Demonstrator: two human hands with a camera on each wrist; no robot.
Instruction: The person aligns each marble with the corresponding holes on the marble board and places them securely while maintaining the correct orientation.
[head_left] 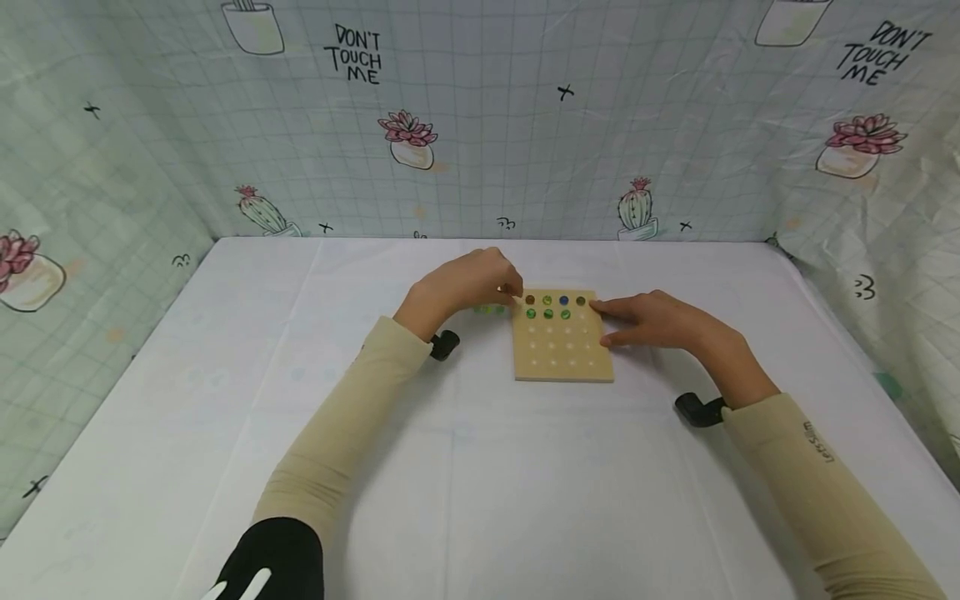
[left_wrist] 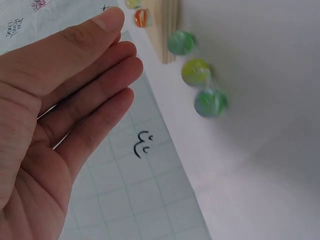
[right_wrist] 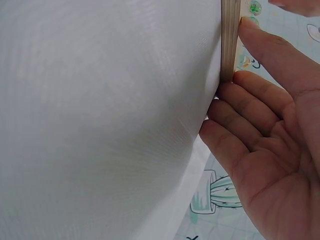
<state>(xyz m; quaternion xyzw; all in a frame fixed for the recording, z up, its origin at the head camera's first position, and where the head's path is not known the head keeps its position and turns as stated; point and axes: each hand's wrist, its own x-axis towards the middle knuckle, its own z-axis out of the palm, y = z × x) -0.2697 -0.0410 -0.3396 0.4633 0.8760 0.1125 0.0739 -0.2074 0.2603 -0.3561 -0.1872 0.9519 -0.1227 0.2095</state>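
Observation:
A square wooden peg board [head_left: 564, 350] lies on the table, with glass marbles [head_left: 547, 314] in its two far rows, mostly green, one blue and one orange-brown. My left hand [head_left: 474, 279] is over its far left corner, thumb and index tips close together; no marble shows between them in the left wrist view. Below the fingers there, a green marble [left_wrist: 210, 102], a yellow-green marble [left_wrist: 196, 72] and another green marble [left_wrist: 181, 43] lie beside the board. My right hand [head_left: 663, 321] rests with thumb and fingertips on the board's right edge, fingers fairly straight.
White cloth covers the table [head_left: 525, 483]. Behind it hangs a patterned curtain [head_left: 480, 125] with cactus drawings, which continues along both sides. A black wrist camera [head_left: 444, 345] sits under the left wrist, and another black camera [head_left: 699, 410] under the right.

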